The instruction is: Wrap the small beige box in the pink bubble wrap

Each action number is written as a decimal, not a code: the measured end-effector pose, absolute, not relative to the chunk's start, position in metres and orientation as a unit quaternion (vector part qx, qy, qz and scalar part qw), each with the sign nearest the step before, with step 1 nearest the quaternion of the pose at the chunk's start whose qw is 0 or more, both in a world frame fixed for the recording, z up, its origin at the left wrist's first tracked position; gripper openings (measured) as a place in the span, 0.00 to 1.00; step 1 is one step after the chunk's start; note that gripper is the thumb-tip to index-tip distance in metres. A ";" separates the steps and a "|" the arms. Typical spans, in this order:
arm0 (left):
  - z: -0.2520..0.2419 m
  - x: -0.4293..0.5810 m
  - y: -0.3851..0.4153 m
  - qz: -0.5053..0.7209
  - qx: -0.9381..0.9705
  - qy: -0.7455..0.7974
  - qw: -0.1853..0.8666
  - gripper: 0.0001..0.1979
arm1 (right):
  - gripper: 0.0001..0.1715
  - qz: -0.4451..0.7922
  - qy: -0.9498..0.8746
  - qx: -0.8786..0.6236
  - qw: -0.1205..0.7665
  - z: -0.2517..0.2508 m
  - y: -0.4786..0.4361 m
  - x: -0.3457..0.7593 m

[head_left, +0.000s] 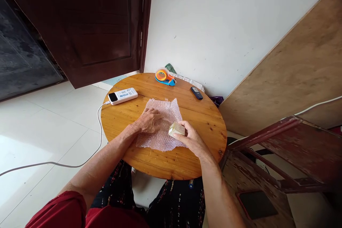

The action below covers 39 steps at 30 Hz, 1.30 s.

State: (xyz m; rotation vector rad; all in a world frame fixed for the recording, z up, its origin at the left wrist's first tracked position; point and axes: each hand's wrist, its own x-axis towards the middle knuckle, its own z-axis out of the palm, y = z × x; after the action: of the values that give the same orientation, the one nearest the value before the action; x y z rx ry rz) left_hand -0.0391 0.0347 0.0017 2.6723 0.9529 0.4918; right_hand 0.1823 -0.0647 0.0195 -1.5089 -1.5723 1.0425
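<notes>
A sheet of pinkish, see-through bubble wrap lies spread on the round wooden table in front of me. My left hand rests flat on its left part, fingers stretched out. Over the sheet's right side, my right hand grips a small cream-coloured box between thumb and fingers. Print shows on the box's faces, too small to read. The box is tilted; whether its underside touches the wrap I cannot tell.
Toward the table's back stands an orange and blue tape dispenser. A white power bank with a cable lies at the left, a dark handheld device at the back right. A wooden chair is on the right.
</notes>
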 end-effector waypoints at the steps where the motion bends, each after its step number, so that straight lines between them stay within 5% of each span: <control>1: 0.001 -0.039 0.035 0.168 0.921 0.328 0.127 0.26 | 0.24 0.396 -0.607 -0.587 0.361 0.016 -0.065 0.181; 16: -0.007 -0.034 0.036 0.200 0.927 0.281 0.147 0.30 | 0.21 0.338 -0.707 -0.559 0.273 0.037 -0.056 0.165; 23: -0.003 -0.036 0.035 0.219 0.917 0.284 0.173 0.24 | 0.35 0.313 -0.708 -0.553 0.308 0.014 -0.055 0.161; 29: -0.004 -0.035 0.035 0.205 0.920 0.291 0.166 0.26 | 0.25 0.314 -0.699 -0.560 0.316 0.006 -0.058 0.168; 39: -0.012 -0.034 0.037 0.216 0.918 0.293 0.160 0.26 | 0.29 0.310 -0.691 -0.563 0.330 0.006 -0.059 0.164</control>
State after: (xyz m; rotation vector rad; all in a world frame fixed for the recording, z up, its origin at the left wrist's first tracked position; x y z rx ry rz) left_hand -0.0343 0.0372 -0.0117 2.6214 0.8368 0.6163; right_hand 0.1641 -0.0587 0.0060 -1.4719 -1.8082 0.8118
